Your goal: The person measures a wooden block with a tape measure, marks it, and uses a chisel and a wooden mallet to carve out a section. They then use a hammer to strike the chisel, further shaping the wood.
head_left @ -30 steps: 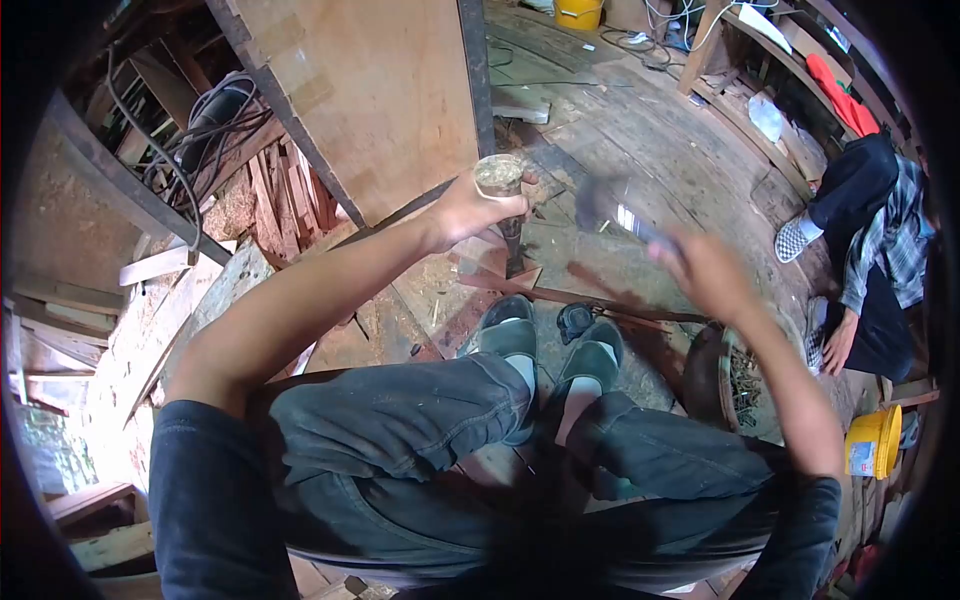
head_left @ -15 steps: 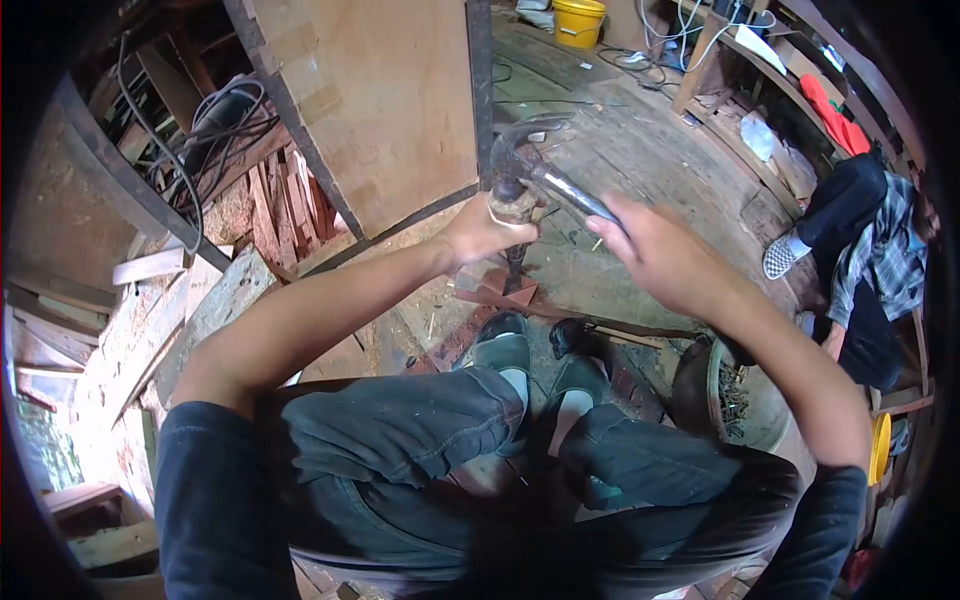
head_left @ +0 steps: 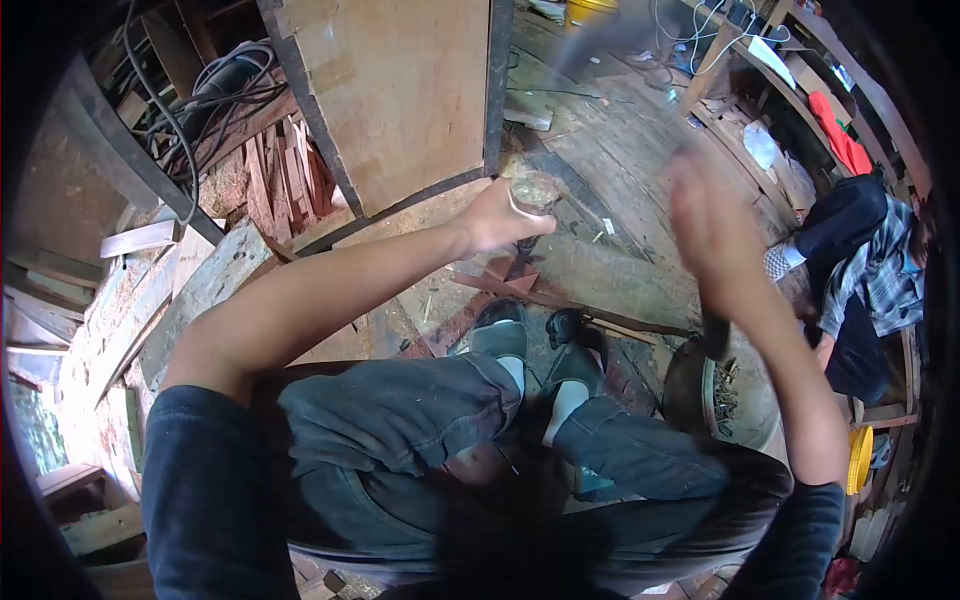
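My left hand (head_left: 500, 215) is wrapped around the handle of what looks like a chisel (head_left: 537, 190), its battered wooden top facing up. The tool stands upright, its dark shaft going down to a reddish wooden piece (head_left: 500, 282) on the floor in front of my feet; the tip is hard to make out. Raised to the right, my right hand (head_left: 712, 225) is closed on a hammer (head_left: 605, 40), whose head is smeared by motion well above and apart from the chisel.
A round tub (head_left: 709, 385) of small metal pieces stands right of my feet. Ahead is a wooden panel (head_left: 400, 110). Wood offcuts (head_left: 265, 185) and coiled cables (head_left: 225, 80) lie left. Another person (head_left: 865, 260) sits at right. A yellow bucket (head_left: 590, 12) is at the back.
The hammer has lifted off the chisel's top and swung up, with my right hand rising to the right. My left hand keeps its hold on the chisel.
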`<action>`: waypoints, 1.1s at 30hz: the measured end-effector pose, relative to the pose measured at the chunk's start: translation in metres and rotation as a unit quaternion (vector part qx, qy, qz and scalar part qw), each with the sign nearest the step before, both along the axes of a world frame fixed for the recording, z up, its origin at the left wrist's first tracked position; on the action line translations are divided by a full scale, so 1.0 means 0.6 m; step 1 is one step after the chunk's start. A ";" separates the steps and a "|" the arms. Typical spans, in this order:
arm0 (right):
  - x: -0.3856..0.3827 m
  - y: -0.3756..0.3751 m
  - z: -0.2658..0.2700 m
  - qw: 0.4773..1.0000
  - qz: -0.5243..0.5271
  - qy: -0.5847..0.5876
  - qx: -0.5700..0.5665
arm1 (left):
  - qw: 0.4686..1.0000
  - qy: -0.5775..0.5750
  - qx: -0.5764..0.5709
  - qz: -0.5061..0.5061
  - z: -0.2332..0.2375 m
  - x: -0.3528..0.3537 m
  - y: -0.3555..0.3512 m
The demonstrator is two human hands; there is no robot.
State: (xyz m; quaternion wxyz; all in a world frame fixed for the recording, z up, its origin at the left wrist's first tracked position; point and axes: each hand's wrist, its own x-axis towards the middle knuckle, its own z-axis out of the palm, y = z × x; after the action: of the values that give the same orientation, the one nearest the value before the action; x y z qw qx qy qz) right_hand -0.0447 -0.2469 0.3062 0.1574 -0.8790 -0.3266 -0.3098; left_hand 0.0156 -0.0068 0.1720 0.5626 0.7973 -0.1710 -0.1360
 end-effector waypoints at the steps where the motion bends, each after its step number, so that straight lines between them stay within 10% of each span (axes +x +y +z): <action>1: -0.023 0.024 0.010 0.904 -0.104 0.375 -0.176 | 1.000 -0.003 0.001 -0.004 -0.003 -0.004 -0.003; 11: 0.012 -0.044 -0.148 0.936 -0.086 0.323 0.113 | 0.999 0.022 0.002 -0.027 -0.006 -0.004 -0.003; 13: 0.021 -0.045 -0.199 0.782 -0.149 0.549 0.254 | 0.998 -0.025 -0.027 -0.044 -0.003 -0.006 -0.003; 17: 0.064 -0.079 -0.349 0.784 -0.187 0.571 0.158 | 0.999 0.026 -0.009 -0.033 0.020 -0.021 -0.004; 19: 0.075 -0.096 -0.434 0.898 -0.170 0.405 -0.007 | 0.998 0.031 -0.013 -0.046 0.013 -0.018 -0.001; 33: 0.039 -0.004 -0.451 0.984 -0.017 0.172 -0.052 | 0.997 0.054 0.021 -0.057 0.024 -0.024 -0.004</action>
State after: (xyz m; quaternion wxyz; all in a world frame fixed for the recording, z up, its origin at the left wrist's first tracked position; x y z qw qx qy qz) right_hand -0.0215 -0.2494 0.0355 0.1598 -0.9316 -0.2955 -0.1390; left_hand 0.0014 -0.0092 0.1863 0.5453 0.7896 -0.1822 -0.2144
